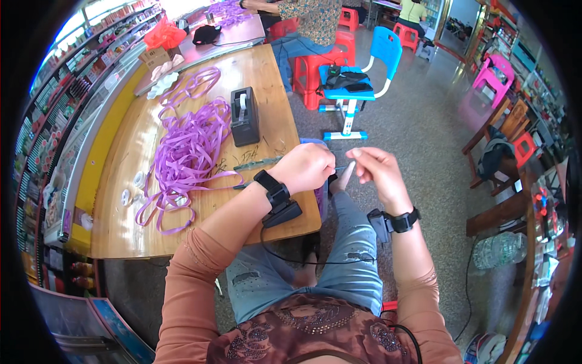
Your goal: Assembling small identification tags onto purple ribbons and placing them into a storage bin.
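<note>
My left hand [307, 168] is closed in a loose fist just past the table's right edge; what its fingers hold is hidden. To its right, my right hand [381, 174] has thumb and forefinger pinched together over my lap. A thin dark line shows in the gap between the two hands, too small to name. On the table left of my left hand lies a tangled heap of purple ribbon [188, 142], one strand reaching toward my left forearm. Behind that hand stands a black tape dispenser [245, 124]. A thin dark green strip [257, 164] lies near my left wrist.
The wooden table [127, 230] has small white rolls [126, 197] at its left. A blue chair [348, 91] with black items on its seat and red stools [309, 76] stand ahead. Another person [312, 27] sits beyond the table. Shelves line both sides.
</note>
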{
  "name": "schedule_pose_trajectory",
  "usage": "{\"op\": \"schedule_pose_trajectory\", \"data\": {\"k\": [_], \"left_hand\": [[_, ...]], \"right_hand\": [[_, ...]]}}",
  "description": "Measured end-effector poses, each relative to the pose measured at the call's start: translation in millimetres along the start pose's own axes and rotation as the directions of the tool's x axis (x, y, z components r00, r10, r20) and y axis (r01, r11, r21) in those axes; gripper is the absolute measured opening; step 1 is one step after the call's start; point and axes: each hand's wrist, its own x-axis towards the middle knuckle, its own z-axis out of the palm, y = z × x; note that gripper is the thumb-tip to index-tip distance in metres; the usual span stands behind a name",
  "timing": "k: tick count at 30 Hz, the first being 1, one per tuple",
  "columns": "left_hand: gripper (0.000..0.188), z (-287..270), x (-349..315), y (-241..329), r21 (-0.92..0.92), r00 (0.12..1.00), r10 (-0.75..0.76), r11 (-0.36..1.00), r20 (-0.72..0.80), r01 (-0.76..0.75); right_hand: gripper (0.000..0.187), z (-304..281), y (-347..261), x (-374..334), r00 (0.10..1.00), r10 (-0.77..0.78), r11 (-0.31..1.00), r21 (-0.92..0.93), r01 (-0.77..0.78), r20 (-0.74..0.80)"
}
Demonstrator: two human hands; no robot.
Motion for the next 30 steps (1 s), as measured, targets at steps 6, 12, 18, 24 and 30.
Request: {"op": "schedule_pose_trajectory", "data": {"k": [6,12,18,24,30], "left_hand": [[0.005,6.9,-1.0,2.6,0.139,0.997,0.007,0.990,-0.077,0.004],[0.006,20.4,-8.1,-10.8,0.122,0.995,-0.027,0.992,-0.095,0.039],[0.004,20.1,-1.1,-6.1,0.213,0.878,0.201,0.970,-0.435,-0.116],[0.003,20.4,-3.9,-1.1,-0.117,0.921,-0.037,0.993,-0.388,-0.009],[0.024,35.4,1.6,-13.4,-0.142,0.898,-0.035,0.989,-0.439,-0.031]], "right_hand": [[0.026,14.4,-47.8,26.8,0.996,-0.037,0.993,-0.107,0.045,0.076],[0.025,91.1,-73.5,95.5,0.941,0.114,0.937,-0.350,0.005,0.318],[0.021,152.1,-64.6,154.9,0.879,0.339,0.902,-0.382,-0.203,0.334],[0.021,182.7,-47.6,173.4,0.885,0.399,0.902,-0.277,-0.331,0.241],[0.017,187.4,-48.1,173.3,0.892,0.416,0.900,-0.222,-0.375,0.178]]}}
